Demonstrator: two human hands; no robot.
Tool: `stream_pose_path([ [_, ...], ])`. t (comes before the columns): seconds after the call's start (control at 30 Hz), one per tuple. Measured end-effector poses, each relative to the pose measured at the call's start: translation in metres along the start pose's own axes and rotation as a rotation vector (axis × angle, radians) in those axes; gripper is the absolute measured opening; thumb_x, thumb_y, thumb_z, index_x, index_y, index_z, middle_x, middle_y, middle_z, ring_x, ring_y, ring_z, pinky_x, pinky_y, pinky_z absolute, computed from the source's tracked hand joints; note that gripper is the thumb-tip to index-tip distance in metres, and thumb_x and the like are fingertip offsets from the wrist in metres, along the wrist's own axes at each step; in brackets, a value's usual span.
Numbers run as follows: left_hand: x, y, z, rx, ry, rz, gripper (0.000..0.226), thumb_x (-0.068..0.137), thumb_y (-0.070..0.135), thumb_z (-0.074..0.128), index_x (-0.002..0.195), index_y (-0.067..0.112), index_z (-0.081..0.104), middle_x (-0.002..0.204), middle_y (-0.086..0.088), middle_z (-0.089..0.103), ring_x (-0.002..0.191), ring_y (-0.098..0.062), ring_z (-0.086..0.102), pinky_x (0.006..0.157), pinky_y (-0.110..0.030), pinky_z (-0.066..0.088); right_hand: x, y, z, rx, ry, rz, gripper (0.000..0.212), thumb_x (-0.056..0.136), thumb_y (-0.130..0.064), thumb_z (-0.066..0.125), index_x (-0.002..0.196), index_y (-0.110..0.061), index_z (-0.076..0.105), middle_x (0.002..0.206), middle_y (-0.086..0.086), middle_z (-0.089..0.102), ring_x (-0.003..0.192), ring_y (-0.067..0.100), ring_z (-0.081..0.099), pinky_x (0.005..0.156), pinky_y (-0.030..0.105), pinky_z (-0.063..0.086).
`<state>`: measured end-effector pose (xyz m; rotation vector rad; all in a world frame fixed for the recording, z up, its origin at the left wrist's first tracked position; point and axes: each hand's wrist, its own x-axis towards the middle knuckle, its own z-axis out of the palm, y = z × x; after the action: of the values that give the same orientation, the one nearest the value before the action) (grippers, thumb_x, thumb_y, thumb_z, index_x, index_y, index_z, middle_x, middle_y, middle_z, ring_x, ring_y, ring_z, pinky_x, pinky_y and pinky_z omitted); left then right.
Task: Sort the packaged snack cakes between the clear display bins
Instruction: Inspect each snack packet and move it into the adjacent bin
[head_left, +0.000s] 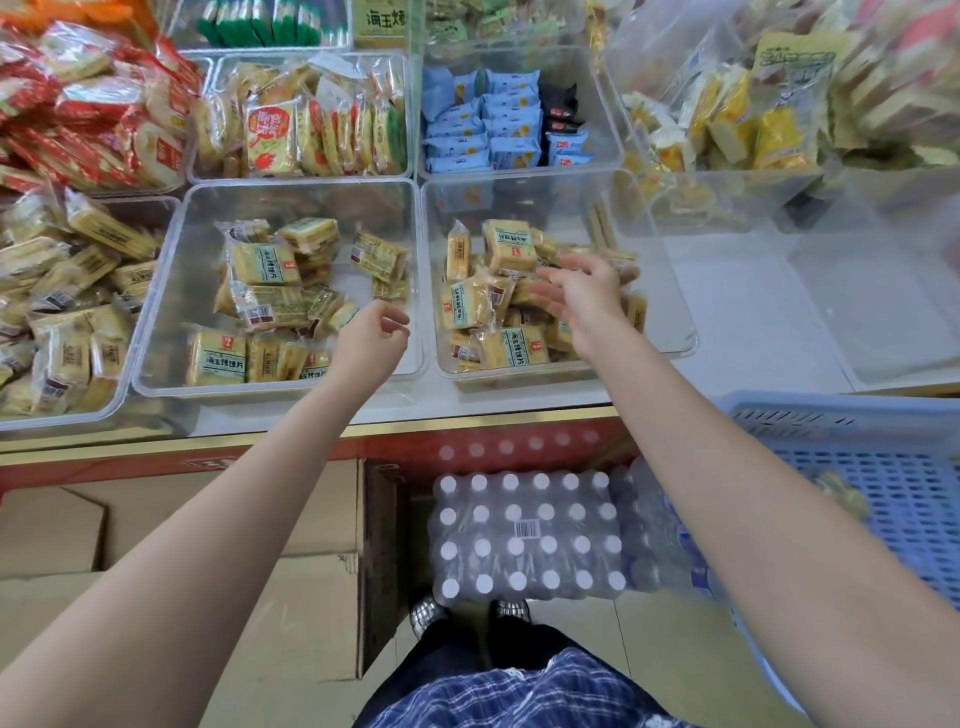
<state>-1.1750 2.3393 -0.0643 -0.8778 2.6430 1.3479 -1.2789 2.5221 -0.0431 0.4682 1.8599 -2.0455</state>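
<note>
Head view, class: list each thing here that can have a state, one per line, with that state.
left hand: fingers loosely curled, holding nothing, above the left bin
right hand: open, fingers spread, above the right bin
left bin: partly filled with yellow snack cakes
right bin: partly filled with yellow snack cakes
blue crate: nearly empty
bottle pack: shrink-wrapped, unopened

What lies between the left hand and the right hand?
In the head view, only the clear bins' adjoining walls stand between left hand and right hand; neither holds a pack.
</note>
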Motion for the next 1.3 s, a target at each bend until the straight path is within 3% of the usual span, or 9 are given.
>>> stream_pose_path([
  [0.23, 0.009, -0.058, -0.045, 0.433, 0.170, 0.071, 0.024, 0.091, 0.009, 0.046, 0.113, 0.005, 0.057, 0.114, -0.013, 0.062, 0.106, -0.032, 0.054, 0.088, -0.041, 0.042, 0.000, 0.007, 0.062, -0.440, -0.225, -0.232, 0.020, 0.093, 0.000, 0.049, 0.109, -0.012, 0.050, 0.108, 0.010, 0.060, 0.087, 0.018, 0.064, 0.069, 0.026, 0.058],
  [0.37, 0.020, -0.098, -0.081, 0.731, 0.266, -0.014, 0.027, 0.094, 0.015, 0.045, 0.116, 0.001, 0.052, 0.120, -0.021, 0.053, 0.114, -0.039, 0.044, 0.097, -0.048, 0.030, 0.014, 0.029, 0.123, -0.838, -0.442, -0.455, 0.034, 0.091, -0.001, 0.051, 0.124, -0.010, 0.047, 0.112, 0.009, 0.054, 0.101, 0.023, 0.057, 0.084, 0.034, 0.054],
  [0.43, 0.025, -0.112, -0.087, 0.782, 0.241, -0.050, 0.031, 0.096, 0.021, 0.042, 0.119, 0.002, 0.051, 0.125, -0.020, 0.051, 0.119, -0.038, 0.040, 0.101, -0.047, 0.026, 0.030, 0.045, 0.155, -1.157, -0.567, -0.548, 0.047, 0.089, -0.003, 0.054, 0.133, -0.015, 0.044, 0.132, 0.013, 0.043, 0.118, 0.028, 0.048, 0.094, 0.037, 0.045],
  [0.57, 0.036, -0.129, -0.083, 0.788, 0.216, -0.016, 0.038, 0.091, 0.025, 0.036, 0.115, 0.003, 0.055, 0.125, -0.019, 0.053, 0.123, -0.037, 0.039, 0.110, -0.055, 0.016, 0.066, 0.072, 0.202, -1.738, -0.626, -0.564, 0.066, 0.089, 0.005, 0.048, 0.144, -0.030, 0.035, 0.158, 0.012, -0.001, 0.142, 0.047, 0.004, 0.114, 0.055, 0.021],
  [0.7, 0.039, -0.137, -0.080, 0.785, 0.277, 0.062, 0.041, 0.079, 0.027, 0.036, 0.098, 0.001, 0.063, 0.104, -0.021, 0.063, 0.104, -0.040, 0.053, 0.100, -0.059, 0.034, 0.097, 0.089, 0.215, -1.998, -0.574, -0.545, 0.071, 0.090, 0.001, 0.053, 0.149, -0.028, 0.026, 0.158, 0.012, -0.018, 0.139, 0.054, -0.009, 0.114, 0.061, 0.014],
  [0.87, 0.041, -0.139, -0.080, 0.750, 0.313, 0.109, 0.042, 0.076, 0.027, 0.036, 0.093, 0.002, 0.065, 0.095, -0.021, 0.064, 0.096, -0.039, 0.057, 0.093, -0.054, 0.043, 0.121, 0.103, 0.222, -1.846, -0.512, -0.497, 0.065, 0.096, -0.020, 0.050, 0.151, -0.025, 0.016, 0.158, 0.015, -0.007, 0.142, 0.046, 0.002, 0.113, 0.054, 0.020],
  [0.97, 0.041, -0.139, -0.082, 0.732, 0.297, 0.118, 0.048, 0.078, 0.029, 0.031, 0.097, 0.002, 0.065, 0.101, -0.021, 0.064, 0.100, -0.039, 0.055, 0.096, -0.052, 0.040, 0.112, 0.102, 0.221, -1.798, -0.570, -0.425, 0.060, 0.086, -0.008, 0.060, 0.140, -0.020, 0.036, 0.155, 0.018, -0.001, 0.138, 0.051, 0.013, 0.111, 0.048, 0.024],
  [1.1, 0.041, -0.139, -0.083, 0.699, 0.292, 0.106, 0.053, 0.081, 0.032, 0.029, 0.112, 0.003, 0.061, 0.119, -0.019, 0.058, 0.116, -0.037, 0.046, 0.106, -0.050, 0.027, 0.072, 0.092, 0.199, -1.587, -0.588, -0.381, 0.055, 0.076, -0.021, 0.075, 0.126, -0.022, 0.054, 0.139, 0.015, 0.026, 0.126, 0.042, 0.034, 0.109, 0.044, 0.032],
  [1.3, 0.034, -0.126, -0.087, 0.636, 0.212, 0.050, 0.044, 0.093, 0.029, 0.042, 0.129, 0.004, 0.047, 0.136, -0.018, 0.046, 0.128, -0.033, 0.037, 0.113, -0.045, 0.014, -0.004, 0.046, 0.153, -0.781, -0.562, -0.295, 0.049, 0.075, -0.005, 0.075, 0.115, -0.028, 0.061, 0.116, 0.004, 0.058, 0.101, 0.021, 0.061, 0.086, 0.032, 0.055],
])
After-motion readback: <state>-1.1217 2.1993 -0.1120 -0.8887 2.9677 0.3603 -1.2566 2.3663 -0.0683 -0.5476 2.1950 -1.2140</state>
